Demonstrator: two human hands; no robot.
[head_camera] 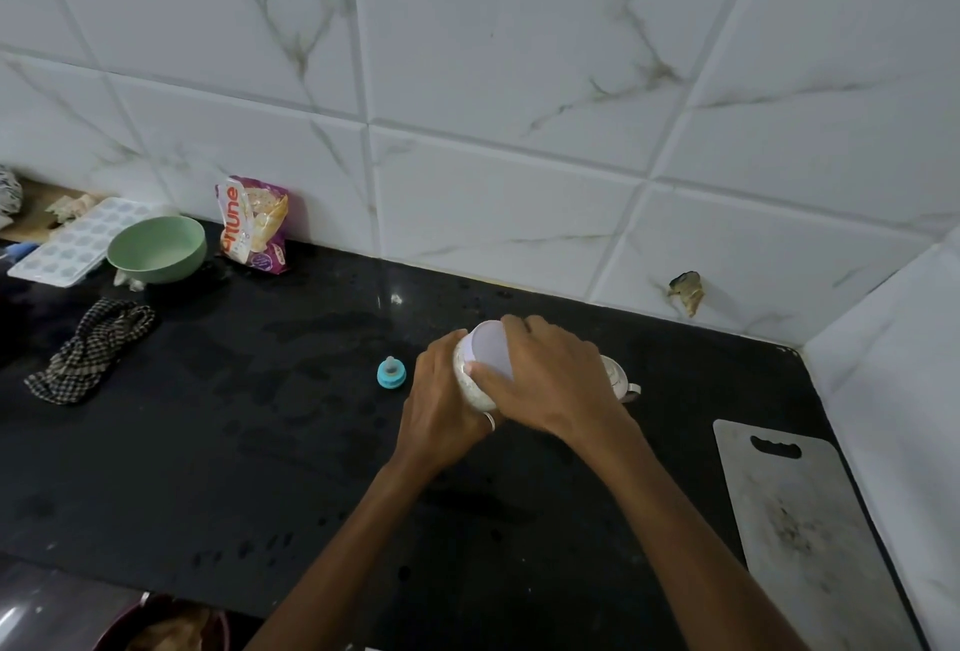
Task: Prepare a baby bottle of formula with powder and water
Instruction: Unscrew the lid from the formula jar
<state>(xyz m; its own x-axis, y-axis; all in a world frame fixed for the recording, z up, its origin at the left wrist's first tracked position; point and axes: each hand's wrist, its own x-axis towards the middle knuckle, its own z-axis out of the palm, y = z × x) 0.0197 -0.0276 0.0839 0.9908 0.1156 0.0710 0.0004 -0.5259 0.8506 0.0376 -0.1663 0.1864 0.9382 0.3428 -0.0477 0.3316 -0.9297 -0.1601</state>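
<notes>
Both hands clasped round one round white lidded container over the black table.

Left fingers point(457, 338) gripping the container point(470, 380), right fingers point(480, 374) gripping its pale lid point(491, 351); left of the left fingers, one blue teat ring point(391, 373).

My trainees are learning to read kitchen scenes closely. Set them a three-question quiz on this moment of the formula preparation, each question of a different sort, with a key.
1. True or false: both hands are on the white jar.
2. The blue bottle teat lies: A) in the green bowl; B) on the counter, beside the left hand; C) on the cutting board.
3. Fill in: the right hand covers the jar's ____.

Key: 1 true; 2 B; 3 lid.
</notes>
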